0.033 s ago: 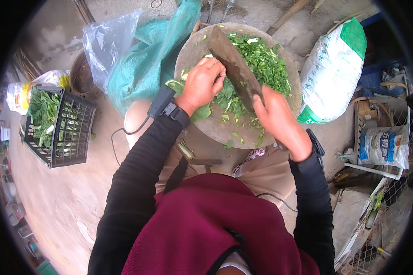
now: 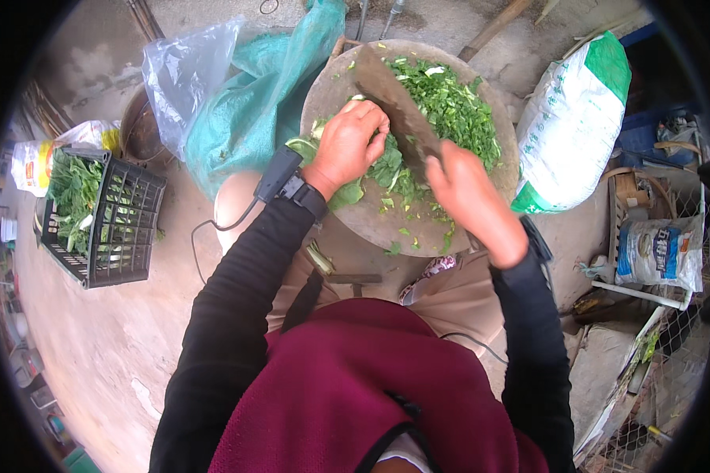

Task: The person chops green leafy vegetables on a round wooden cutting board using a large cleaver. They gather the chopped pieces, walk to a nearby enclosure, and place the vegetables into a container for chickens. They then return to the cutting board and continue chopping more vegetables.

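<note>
A round chopping board [image 2: 347,213] sits in front of me. My left hand [image 2: 351,138] presses curled fingers onto a bunch of leafy greens [image 2: 383,165], beside the blade of a large cleaver [image 2: 386,94]. My right hand [image 2: 465,189] is closed round the cleaver's handle, its blade angled up and left across the board and slightly blurred. Chopped greens [image 2: 457,110] lie piled on the board's right side, with loose bits toward the near edge. The cleaver's blade hides part of the greens.
At left stand a black crate of greens [image 2: 102,229] and a metal pot [image 2: 138,122], near clear plastic [image 2: 181,71] and a teal sack [image 2: 244,126]. A white-and-green sack [image 2: 568,126] lies right. A white-framed rack [image 2: 639,292] and wire mesh [image 2: 670,347] occupy the far right.
My right hand and the cleaver have shifted slightly left. My left hand stays in place on the greens.
</note>
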A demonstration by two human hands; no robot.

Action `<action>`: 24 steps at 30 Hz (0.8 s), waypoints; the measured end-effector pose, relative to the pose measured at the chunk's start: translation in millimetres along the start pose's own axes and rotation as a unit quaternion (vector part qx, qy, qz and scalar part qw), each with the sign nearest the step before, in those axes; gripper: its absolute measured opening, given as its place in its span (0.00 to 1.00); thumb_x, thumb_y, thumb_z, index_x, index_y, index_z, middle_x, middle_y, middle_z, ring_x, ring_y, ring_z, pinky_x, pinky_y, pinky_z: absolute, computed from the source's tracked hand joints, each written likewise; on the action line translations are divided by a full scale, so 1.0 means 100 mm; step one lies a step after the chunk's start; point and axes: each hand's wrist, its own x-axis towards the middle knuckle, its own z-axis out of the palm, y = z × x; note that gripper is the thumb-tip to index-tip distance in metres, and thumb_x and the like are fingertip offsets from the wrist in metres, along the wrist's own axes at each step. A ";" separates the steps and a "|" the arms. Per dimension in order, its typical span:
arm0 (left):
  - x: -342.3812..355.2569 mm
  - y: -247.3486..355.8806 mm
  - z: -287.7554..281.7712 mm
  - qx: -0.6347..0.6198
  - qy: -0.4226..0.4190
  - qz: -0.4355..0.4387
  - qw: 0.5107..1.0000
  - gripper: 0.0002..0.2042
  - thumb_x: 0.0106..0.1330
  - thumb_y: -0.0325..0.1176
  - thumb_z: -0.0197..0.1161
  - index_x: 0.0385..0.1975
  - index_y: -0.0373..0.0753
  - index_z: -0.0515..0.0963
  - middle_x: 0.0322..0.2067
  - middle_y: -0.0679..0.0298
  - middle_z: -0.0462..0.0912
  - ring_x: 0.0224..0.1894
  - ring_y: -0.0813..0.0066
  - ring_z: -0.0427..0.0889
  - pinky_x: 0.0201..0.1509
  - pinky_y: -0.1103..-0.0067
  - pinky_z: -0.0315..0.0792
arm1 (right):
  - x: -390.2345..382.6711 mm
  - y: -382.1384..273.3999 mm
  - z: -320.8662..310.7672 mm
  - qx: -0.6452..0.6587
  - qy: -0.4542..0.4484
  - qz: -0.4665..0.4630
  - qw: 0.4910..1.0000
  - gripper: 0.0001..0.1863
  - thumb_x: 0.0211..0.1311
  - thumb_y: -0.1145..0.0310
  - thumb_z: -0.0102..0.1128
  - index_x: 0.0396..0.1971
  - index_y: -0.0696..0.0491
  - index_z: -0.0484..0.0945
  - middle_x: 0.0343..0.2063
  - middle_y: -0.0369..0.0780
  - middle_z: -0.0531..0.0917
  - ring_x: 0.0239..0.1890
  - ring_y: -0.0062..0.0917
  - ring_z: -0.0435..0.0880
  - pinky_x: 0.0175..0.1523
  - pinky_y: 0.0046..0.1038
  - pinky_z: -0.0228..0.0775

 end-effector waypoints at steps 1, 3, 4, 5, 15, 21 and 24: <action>0.00 -0.01 0.01 0.002 -0.006 -0.001 1.000 0.07 0.52 0.23 0.63 0.30 0.37 0.74 0.33 0.58 0.78 0.39 0.52 0.78 0.43 0.64 0.73 | 0.13 0.05 0.14 -0.006 0.017 0.002 1.000 0.11 0.67 0.70 0.53 0.30 0.64 0.70 0.24 0.59 0.77 0.31 0.57 0.79 0.37 0.50 0.70; 0.01 -0.01 0.01 0.013 -0.004 0.010 1.000 0.07 0.52 0.23 0.63 0.30 0.37 0.74 0.34 0.59 0.78 0.39 0.53 0.77 0.43 0.64 0.73 | 0.27 0.10 0.34 0.008 0.040 -0.001 0.999 0.11 0.66 0.69 0.54 0.30 0.64 0.71 0.24 0.59 0.78 0.31 0.57 0.79 0.37 0.51 0.70; 0.01 0.00 0.01 0.012 0.004 0.010 1.000 0.08 0.52 0.23 0.63 0.30 0.37 0.74 0.34 0.58 0.78 0.39 0.53 0.77 0.43 0.64 0.73 | 0.30 0.12 0.39 0.008 0.042 0.014 0.999 0.11 0.66 0.69 0.54 0.31 0.63 0.71 0.25 0.59 0.78 0.31 0.57 0.79 0.37 0.51 0.70; 0.01 0.01 -0.01 0.010 0.007 0.010 1.000 0.08 0.52 0.22 0.63 0.30 0.37 0.74 0.34 0.58 0.78 0.40 0.53 0.77 0.44 0.64 0.73 | 0.30 0.12 0.39 0.026 0.053 -0.001 0.998 0.11 0.67 0.69 0.54 0.30 0.63 0.71 0.24 0.59 0.78 0.31 0.57 0.79 0.37 0.50 0.70; -0.06 0.03 0.03 0.013 0.052 0.008 0.999 0.09 0.51 0.20 0.64 0.30 0.35 0.72 0.33 0.56 0.76 0.40 0.52 0.77 0.44 0.65 0.73 | -0.20 -0.13 -0.28 0.014 -0.047 0.062 0.997 0.10 0.67 0.71 0.53 0.30 0.63 0.70 0.21 0.58 0.76 0.29 0.58 0.77 0.35 0.49 0.68; -0.05 0.02 0.01 0.000 0.033 0.007 0.999 0.09 0.49 0.20 0.64 0.29 0.36 0.73 0.33 0.57 0.78 0.40 0.53 0.77 0.44 0.65 0.73 | 0.27 0.07 0.39 0.036 0.026 0.011 0.999 0.11 0.67 0.70 0.53 0.31 0.64 0.71 0.23 0.58 0.78 0.30 0.57 0.78 0.37 0.50 0.70; -0.06 0.05 0.00 0.018 0.049 0.019 0.998 0.09 0.48 0.21 0.64 0.29 0.36 0.73 0.34 0.59 0.79 0.41 0.54 0.77 0.44 0.65 0.72 | 0.27 0.03 0.29 0.034 0.028 0.032 0.999 0.11 0.67 0.69 0.54 0.31 0.63 0.71 0.23 0.58 0.78 0.29 0.57 0.79 0.36 0.49 0.71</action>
